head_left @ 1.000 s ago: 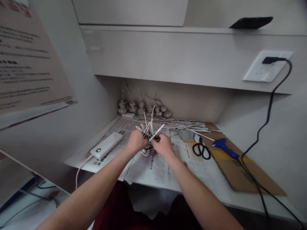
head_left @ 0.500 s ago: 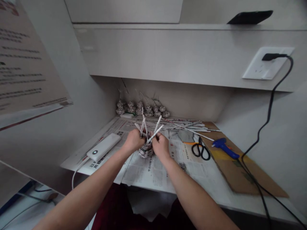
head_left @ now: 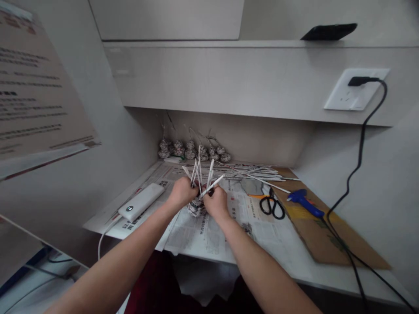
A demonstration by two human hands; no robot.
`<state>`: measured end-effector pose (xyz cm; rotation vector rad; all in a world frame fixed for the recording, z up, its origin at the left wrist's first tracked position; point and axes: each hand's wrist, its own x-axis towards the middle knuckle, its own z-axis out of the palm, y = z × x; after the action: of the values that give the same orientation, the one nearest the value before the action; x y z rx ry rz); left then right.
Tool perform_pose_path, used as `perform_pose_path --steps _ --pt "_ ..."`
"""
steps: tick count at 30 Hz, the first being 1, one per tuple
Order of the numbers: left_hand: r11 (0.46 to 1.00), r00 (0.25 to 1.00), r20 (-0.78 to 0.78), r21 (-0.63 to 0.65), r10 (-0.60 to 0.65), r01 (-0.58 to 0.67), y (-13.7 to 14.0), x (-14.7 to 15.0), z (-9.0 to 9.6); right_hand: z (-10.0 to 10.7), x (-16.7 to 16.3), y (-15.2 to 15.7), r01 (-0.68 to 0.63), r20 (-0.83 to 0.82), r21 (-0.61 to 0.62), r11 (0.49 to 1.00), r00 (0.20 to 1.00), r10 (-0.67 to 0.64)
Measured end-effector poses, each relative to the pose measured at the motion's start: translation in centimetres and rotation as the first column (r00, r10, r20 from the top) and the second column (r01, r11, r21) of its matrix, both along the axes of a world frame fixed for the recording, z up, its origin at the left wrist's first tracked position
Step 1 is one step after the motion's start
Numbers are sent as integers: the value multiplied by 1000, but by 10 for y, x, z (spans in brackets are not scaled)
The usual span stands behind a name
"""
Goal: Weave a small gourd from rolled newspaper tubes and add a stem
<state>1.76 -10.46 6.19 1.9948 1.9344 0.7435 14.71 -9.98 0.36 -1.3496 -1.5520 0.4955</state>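
Observation:
Between my hands stands a small round basket woven from rolled newspaper (head_left: 195,209), with several white paper sticks (head_left: 199,172) rising and fanning out of its top. My left hand (head_left: 183,192) is closed on the basket's left upper edge, its fingertips partly hidden among the sticks. On the other side my right hand (head_left: 216,201) pinches at the upper right of the weave, close to a stick (head_left: 214,185) that slants up to the right. The lower part of the basket shows below my fingers, over the newspaper (head_left: 209,237) on the desk.
Several woven gourd shapes (head_left: 190,150) line the back wall. Loose paper sticks (head_left: 262,172) lie before them. At right are black-handled scissors (head_left: 272,207), a blue glue gun (head_left: 306,203) on cardboard (head_left: 340,248), and a black cord (head_left: 356,165). A white power bank (head_left: 141,201) lies at left.
My right hand has shifted slightly leftward over the basket, covering more of its right side. The upright sticks on the right have swung a little left. The view has tilted slightly.

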Motion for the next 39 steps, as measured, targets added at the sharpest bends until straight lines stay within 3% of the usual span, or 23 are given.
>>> perform_pose_path --steps 5,17,21,25,30,39 --pt "1000 1000 20 -19 2 -1 4 0 0 0 1 -1 -22 -14 4 1000 1000 22" --pt "999 995 91 20 47 -49 2 6 -5 -2 3 1 65 49 -2 998 997 -65" --pt "994 984 175 93 43 -60 -2 11 -12 -6 4 6 58 -131 -91 994 989 -70" --pt "984 955 298 170 0 -53 -4 13 -23 -11 3 10 13 -358 -185 983 930 -80" --pt "983 921 388 179 -38 -35 -5 12 -30 -14 -2 9 -52 -485 -238 970 871 -72" --pt "974 914 402 224 -52 -43 -8 12 -31 -7 -2 7 -134 -612 -333 933 783 -106"
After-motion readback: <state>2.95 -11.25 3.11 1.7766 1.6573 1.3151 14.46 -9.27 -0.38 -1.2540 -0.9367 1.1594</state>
